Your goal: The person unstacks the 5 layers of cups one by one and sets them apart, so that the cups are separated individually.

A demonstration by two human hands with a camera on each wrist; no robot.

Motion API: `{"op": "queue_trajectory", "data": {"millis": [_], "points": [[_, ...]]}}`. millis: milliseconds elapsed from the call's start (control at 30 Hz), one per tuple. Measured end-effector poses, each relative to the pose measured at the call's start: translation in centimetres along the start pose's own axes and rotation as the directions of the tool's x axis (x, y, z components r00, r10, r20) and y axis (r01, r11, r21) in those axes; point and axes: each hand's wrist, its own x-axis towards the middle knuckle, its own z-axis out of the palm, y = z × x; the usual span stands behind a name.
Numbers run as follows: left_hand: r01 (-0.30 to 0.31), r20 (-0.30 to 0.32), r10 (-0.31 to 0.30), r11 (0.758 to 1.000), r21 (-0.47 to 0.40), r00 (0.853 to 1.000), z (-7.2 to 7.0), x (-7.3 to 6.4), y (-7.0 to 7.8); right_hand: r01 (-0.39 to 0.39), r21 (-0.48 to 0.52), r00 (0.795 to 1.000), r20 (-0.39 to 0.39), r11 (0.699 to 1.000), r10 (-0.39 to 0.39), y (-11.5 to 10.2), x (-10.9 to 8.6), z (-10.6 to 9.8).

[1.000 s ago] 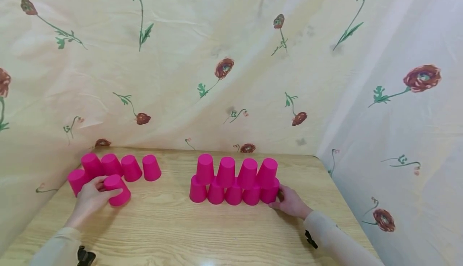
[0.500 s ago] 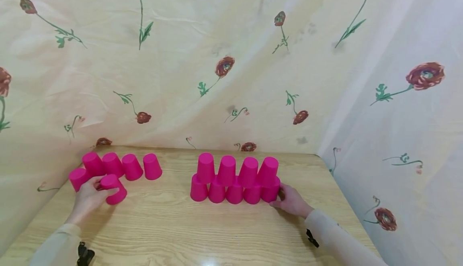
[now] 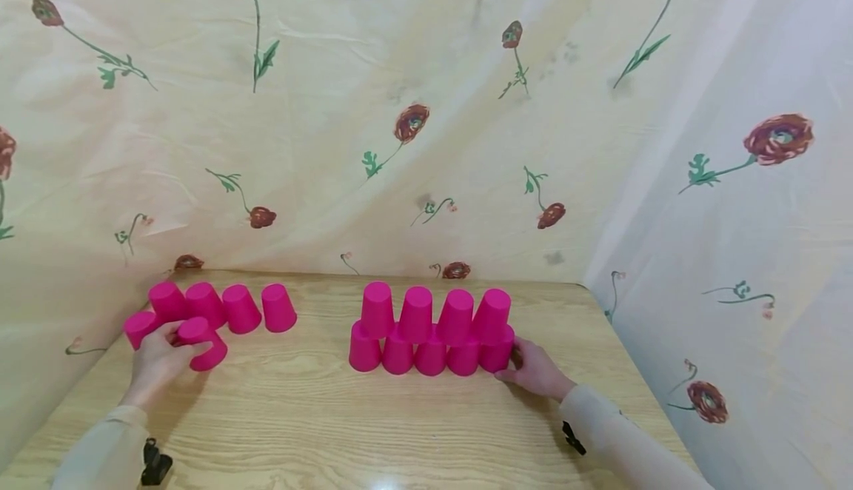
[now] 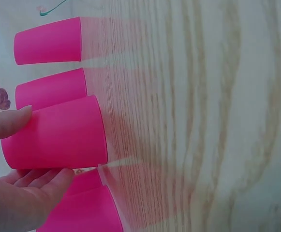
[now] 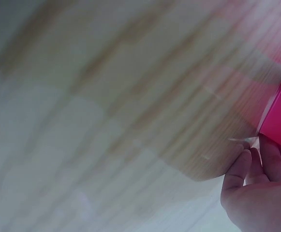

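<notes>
"While my right hand [image 3: 536, 371] holds the end cup [image 3: 496, 353] of the stack [image 3: 431, 346], my left hand [image 3: 158, 359] grips a loose cup [image 4: 58, 133]."

"How do you have the loose one?"

"My thumb presses one side and my fingers curl against the other. It is upside down, flat end up; whether its rim touches the counter [image 3: 320, 416], I cannot tell."

"What is around it?"

"A lone cup [image 3: 140, 329] stands at the left, partly hidden by my hand. Beyond, a row [image 3: 238, 309] of four runs near the counter's back edge, the rightmost slightly apart."

"And the stack?"

"It has two tiers, all pink and upside down: five below, four on top, the upper ones straddling the gaps. My right thumb is low at the front of the end cup, my fingers at its right side."

"Behind everything?"

"A pale cloth [image 3: 320, 142] printed with red flowers."
</notes>
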Motion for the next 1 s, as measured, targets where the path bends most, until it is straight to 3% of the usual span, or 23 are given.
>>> {"op": "queue_trajectory", "data": {"millis": [333, 1000], "points": [[-0.030, -0.013, 0.031, 0.998, 0.050, 0.999, -0.50, 0.49, 0.26, 0.001, 0.012, 1.000, -0.001, 1.000, -0.001, -0.04, 0.26, -0.08], [0.012, -0.021, -0.011, 0.998, 0.057, 1.000, -0.53, 0.99, -0.10, -0.040, 0.000, 0.999, -0.012, 0.999, 0.040, -0.22, 0.08, 0.13]]}}
